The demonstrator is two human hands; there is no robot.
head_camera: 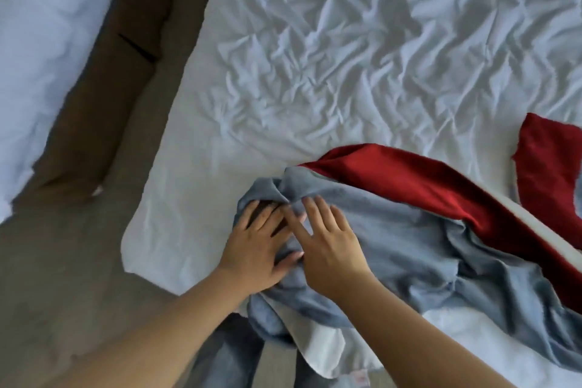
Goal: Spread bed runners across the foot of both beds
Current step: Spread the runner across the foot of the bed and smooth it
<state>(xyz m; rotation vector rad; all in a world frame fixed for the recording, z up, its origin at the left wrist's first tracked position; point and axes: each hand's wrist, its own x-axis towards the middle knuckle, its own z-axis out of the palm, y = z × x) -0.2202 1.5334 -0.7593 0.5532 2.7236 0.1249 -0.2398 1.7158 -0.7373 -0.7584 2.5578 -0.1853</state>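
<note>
A bed runner, grey-blue on one face and dark red on the other, lies bunched and twisted across the near corner of a white bed. Its end hangs over the bed's edge at the bottom. My left hand lies on the crumpled grey end, fingers spread and bent a little into the folds. My right hand rests flat on the grey cloth right beside it, fingers straight. A second piece of red cloth lies at the right edge.
The bed's sheet is heavily creased. A strip of brown carpet runs between this bed and a second white bed at the upper left. My legs in grey trousers stand at the bed's corner.
</note>
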